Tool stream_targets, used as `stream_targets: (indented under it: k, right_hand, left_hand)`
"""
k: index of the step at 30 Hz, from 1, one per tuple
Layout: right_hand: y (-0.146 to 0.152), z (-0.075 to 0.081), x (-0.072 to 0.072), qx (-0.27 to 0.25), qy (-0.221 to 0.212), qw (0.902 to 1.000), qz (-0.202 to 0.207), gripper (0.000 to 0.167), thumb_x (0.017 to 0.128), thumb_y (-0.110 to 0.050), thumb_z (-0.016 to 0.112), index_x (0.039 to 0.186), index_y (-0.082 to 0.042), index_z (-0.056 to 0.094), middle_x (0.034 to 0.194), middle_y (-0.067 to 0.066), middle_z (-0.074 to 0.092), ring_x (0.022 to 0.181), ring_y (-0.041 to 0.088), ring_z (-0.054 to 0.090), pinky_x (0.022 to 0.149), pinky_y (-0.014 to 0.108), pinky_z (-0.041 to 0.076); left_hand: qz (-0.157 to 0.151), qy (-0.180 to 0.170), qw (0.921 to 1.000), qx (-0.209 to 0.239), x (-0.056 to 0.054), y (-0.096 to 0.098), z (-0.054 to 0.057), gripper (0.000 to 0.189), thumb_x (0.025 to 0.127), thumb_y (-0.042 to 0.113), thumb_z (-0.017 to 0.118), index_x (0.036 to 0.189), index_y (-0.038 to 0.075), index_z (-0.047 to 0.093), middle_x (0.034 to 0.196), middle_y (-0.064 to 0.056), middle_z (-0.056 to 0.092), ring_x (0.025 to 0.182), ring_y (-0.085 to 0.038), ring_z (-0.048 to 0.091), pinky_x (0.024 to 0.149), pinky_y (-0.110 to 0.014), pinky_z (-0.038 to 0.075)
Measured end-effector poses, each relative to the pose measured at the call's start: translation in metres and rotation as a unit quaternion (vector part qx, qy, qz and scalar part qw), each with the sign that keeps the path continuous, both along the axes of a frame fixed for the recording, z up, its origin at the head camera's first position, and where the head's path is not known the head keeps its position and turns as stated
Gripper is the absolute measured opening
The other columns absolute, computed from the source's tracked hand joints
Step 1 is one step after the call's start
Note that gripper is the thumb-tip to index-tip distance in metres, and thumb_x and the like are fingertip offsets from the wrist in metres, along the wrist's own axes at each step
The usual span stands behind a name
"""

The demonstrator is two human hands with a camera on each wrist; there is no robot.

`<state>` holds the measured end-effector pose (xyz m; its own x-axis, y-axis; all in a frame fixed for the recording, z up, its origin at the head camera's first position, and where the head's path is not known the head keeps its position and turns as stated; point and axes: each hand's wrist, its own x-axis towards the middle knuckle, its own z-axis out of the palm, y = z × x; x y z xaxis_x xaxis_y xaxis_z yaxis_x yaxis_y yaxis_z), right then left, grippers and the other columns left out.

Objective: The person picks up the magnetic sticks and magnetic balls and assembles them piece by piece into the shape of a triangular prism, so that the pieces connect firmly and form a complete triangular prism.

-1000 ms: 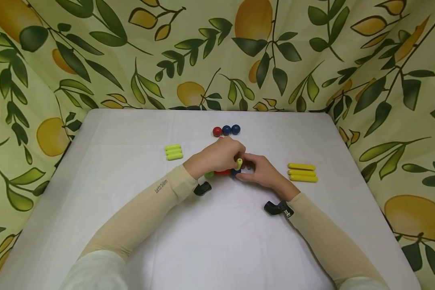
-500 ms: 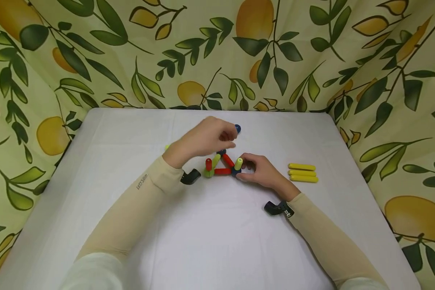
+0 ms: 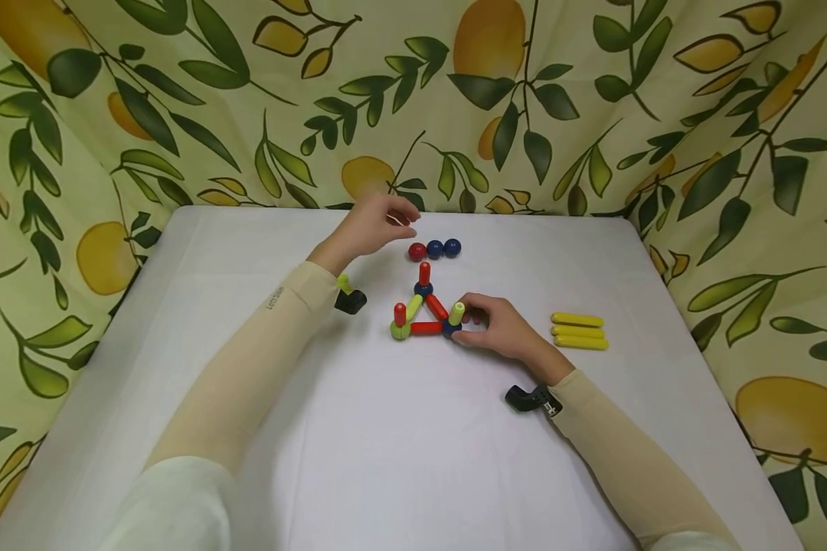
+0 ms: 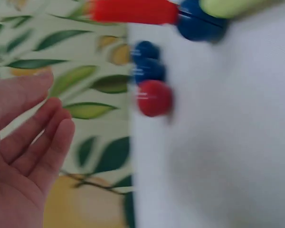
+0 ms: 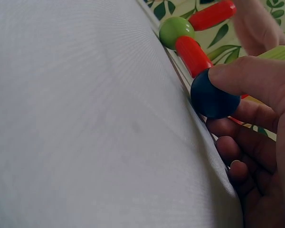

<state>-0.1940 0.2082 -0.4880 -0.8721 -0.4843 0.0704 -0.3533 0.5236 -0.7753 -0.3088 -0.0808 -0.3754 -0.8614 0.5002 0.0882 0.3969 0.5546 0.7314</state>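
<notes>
A triangle of short red and light green rods joined by balls lies mid-table in the head view. Its corners are a green ball (image 3: 400, 330), a far blue ball (image 3: 423, 288) and a near-right blue ball (image 3: 451, 329). From each corner a rod stands up: two red rods, and a light green rod (image 3: 458, 312) at the right. My right hand (image 3: 498, 327) pinches the near-right blue ball (image 5: 213, 95) between thumb and fingers. My left hand (image 3: 377, 223) hovers with nothing in it, just left of a loose red ball (image 3: 416, 251).
Beside the red ball, two loose blue balls (image 3: 444, 248) complete a row behind the triangle. Several yellow rods (image 3: 578, 331) lie at the right. A light green rod (image 3: 344, 283) shows partly behind the left wrist camera (image 3: 351, 301). A patterned curtain (image 3: 413, 92) hangs behind the table.
My left hand has let go of the upright light green rod and moved away, back and left, towards the loose balls. The right hand stays at the blue corner ball.
</notes>
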Motion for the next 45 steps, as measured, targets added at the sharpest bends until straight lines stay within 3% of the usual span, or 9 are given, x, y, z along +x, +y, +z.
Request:
stream_targets:
  k: [5,9,15,23,27,32,38,45]
  right_hand:
    - [0.000,-0.001,0.002,-0.007,-0.010,0.9999,0.002,0.030,0.089,-0.018,0.090,0.113,-0.016,0.072,0.097,0.000,0.064,0.091,0.024,0.058,0.078,0.036,0.049]
    - [-0.002,-0.001,0.003,-0.007,-0.014,0.9998,0.008,0.031,0.089,-0.020,0.090,0.114,-0.016,0.072,0.098,0.000,0.064,0.092,0.024,0.058,0.078,0.036,0.050]
    - [0.000,0.001,0.001,0.004,0.001,1.0000,0.004,0.031,0.089,-0.022,0.090,0.113,-0.016,0.072,0.097,-0.001,0.064,0.091,0.023,0.058,0.079,0.036,0.049]
    - [0.002,0.003,0.001,0.008,-0.001,1.0000,0.003,0.031,0.090,-0.022,0.090,0.114,-0.015,0.072,0.097,0.000,0.064,0.092,0.023,0.058,0.080,0.037,0.049]
    - [0.002,0.003,0.000,0.011,-0.003,0.9999,0.003,0.031,0.090,-0.023,0.090,0.114,-0.016,0.072,0.097,0.000,0.064,0.092,0.023,0.058,0.080,0.037,0.050]
    - [0.001,0.003,0.001,0.011,-0.004,0.9999,0.000,0.031,0.089,-0.022,0.090,0.114,-0.015,0.072,0.097,0.001,0.064,0.091,0.024,0.058,0.079,0.038,0.050]
    - [0.001,0.002,0.001,0.010,-0.001,0.9999,0.004,0.031,0.089,-0.023,0.089,0.114,-0.015,0.072,0.097,0.000,0.064,0.091,0.023,0.058,0.078,0.037,0.049]
    - [0.002,0.002,0.000,0.010,-0.006,0.9999,0.002,0.032,0.089,-0.023,0.089,0.114,-0.016,0.071,0.097,0.000,0.064,0.092,0.024,0.057,0.079,0.038,0.049]
  left_hand:
    - [0.000,-0.055,0.9982,-0.023,-0.016,0.011,-0.032,0.037,0.099,0.013,0.082,0.134,0.003,0.075,0.128,-0.015,0.073,0.118,-0.026,0.064,0.103,-0.040,0.052]
    - [0.007,-0.088,0.9958,-0.026,-0.021,0.013,-0.049,0.039,0.099,0.012,0.082,0.136,0.002,0.074,0.126,-0.012,0.073,0.117,-0.025,0.065,0.103,-0.039,0.053]
    - [0.006,-0.087,0.9955,-0.036,-0.026,0.014,-0.058,0.039,0.097,0.010,0.084,0.134,0.003,0.075,0.115,-0.008,0.075,0.109,-0.024,0.066,0.100,-0.039,0.053]
    - [0.000,-0.075,0.9957,-0.053,-0.029,0.013,-0.063,0.030,0.098,0.012,0.082,0.128,0.006,0.078,0.115,-0.007,0.075,0.108,-0.024,0.064,0.101,-0.038,0.053]
    - [0.013,-0.072,0.9964,-0.043,-0.026,0.009,-0.061,0.030,0.099,0.015,0.083,0.127,0.008,0.078,0.113,-0.005,0.074,0.106,-0.024,0.064,0.099,-0.037,0.054]
    - [0.025,-0.061,0.9977,-0.009,-0.020,0.006,-0.047,0.032,0.098,0.018,0.084,0.128,0.009,0.078,0.114,-0.004,0.074,0.107,-0.024,0.064,0.097,-0.037,0.054]
    - [0.012,-0.028,0.9994,0.015,-0.009,0.002,-0.026,0.034,0.099,0.017,0.083,0.130,0.006,0.077,0.115,-0.008,0.075,0.106,-0.024,0.066,0.094,-0.037,0.056]
    - [0.001,-0.019,0.9985,0.052,0.011,-0.001,-0.006,0.035,0.098,0.014,0.083,0.132,0.005,0.077,0.118,-0.008,0.075,0.107,-0.023,0.068,0.097,-0.035,0.057]
